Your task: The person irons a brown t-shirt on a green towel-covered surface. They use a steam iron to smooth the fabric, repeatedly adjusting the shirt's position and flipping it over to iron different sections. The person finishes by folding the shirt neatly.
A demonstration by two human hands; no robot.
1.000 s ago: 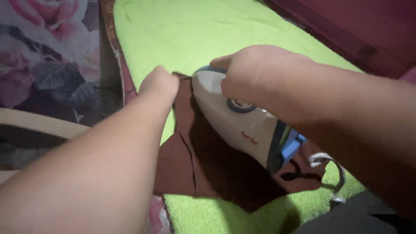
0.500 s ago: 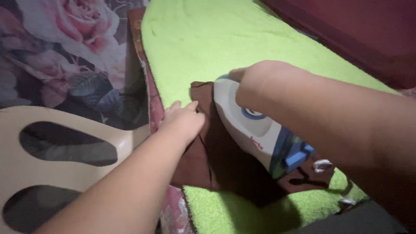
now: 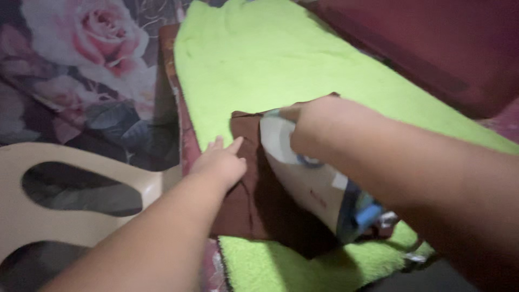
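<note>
The brown cloth [image 3: 254, 189] lies flat on the near end of the lime-green towel [image 3: 259, 59] that covers the board, its long axis running roughly from the 5 o'clock corner of the view up toward 11 o'clock, with its far edge just past the nose of the iron [image 3: 308, 173]. The iron, white with blue trim at its heel, sits on the cloth along the same line, nose at about 11 o'clock and heel at 5 o'clock. The right hand [image 3: 319, 127] is wrapped over the iron's handle, fingers curled shut around it, though the frame is blurred there and the exact grip is hard to read. The left hand [image 3: 221, 162] rests on the cloth's left edge, at 9 o'clock from the iron's nose, palm down with fingers loosely spread and pressing the fabric flat rather than pinching it. It is the nearer of the two to the free left border of the cloth, just beside the iron but not touching it. A pale cord [image 3: 416, 257] shows at the heel, at 5 o'clock. Off the board at 9 o'clock lies a floral fabric [image 3: 92, 65], and at 8 o'clock a beige plastic chair [image 3: 81, 167] with cut-outs; a dark red surface [image 3: 432, 43] runs along at 1 o'clock.
</note>
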